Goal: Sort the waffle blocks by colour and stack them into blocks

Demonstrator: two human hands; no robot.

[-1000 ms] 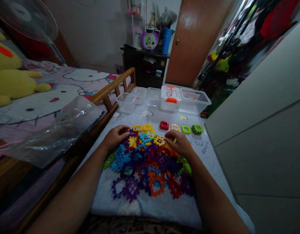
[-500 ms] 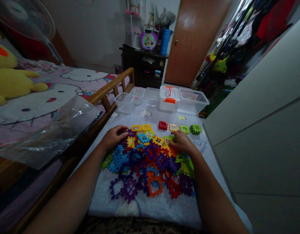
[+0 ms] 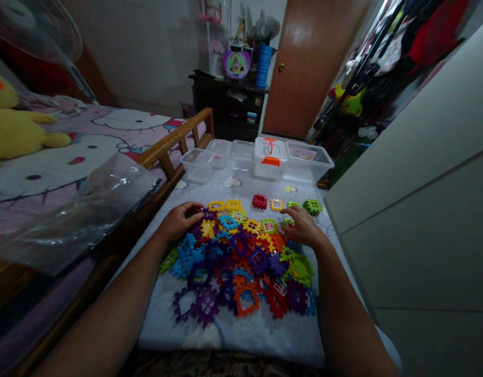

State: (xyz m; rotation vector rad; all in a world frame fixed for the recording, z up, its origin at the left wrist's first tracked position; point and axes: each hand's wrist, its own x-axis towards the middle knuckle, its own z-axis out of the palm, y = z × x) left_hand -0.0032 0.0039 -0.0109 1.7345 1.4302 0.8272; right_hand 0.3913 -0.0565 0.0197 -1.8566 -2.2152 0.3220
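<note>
I report little set out: a short row of pieces (image 3: 276, 204) beyond the pile (image 3: 239, 255), which holds most; left hand (image 3: 179, 222) loose, apparently empty beside it; right hand (image 3: 304, 228) pinching a green piece (image 3: 287, 222)

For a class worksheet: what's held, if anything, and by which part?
The right hand seems to pinch a green piece by its edge; the left hand holds nothing visible.
</note>
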